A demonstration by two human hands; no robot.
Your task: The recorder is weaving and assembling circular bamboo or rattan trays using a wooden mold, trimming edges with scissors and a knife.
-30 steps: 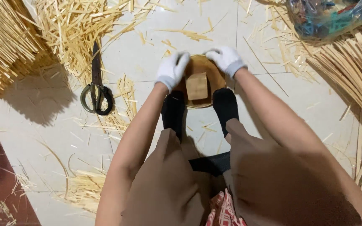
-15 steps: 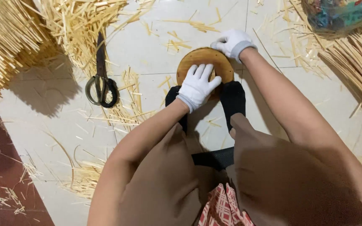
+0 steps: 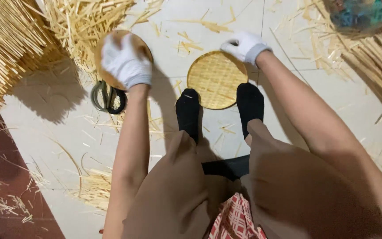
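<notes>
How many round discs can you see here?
2: a woven bamboo disc on the floor between the feet, touched by the right hand; a wooden disc held in the left hand.

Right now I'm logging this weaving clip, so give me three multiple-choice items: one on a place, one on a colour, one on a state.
1. Where does the round woven mat lie?
A. on the floor in front of the feet
B. on the lap
C. on the straw pile

2. What colour are the socks?
A. white
B. black
C. red

3. The left hand is:
A. empty
B. on the scissors
C. holding a round wooden disc

Answers: 1 A, it lies flat on the tiles by the toes; 2 B, both are black; 3 C, the gloved fingers grip the disc.
</notes>
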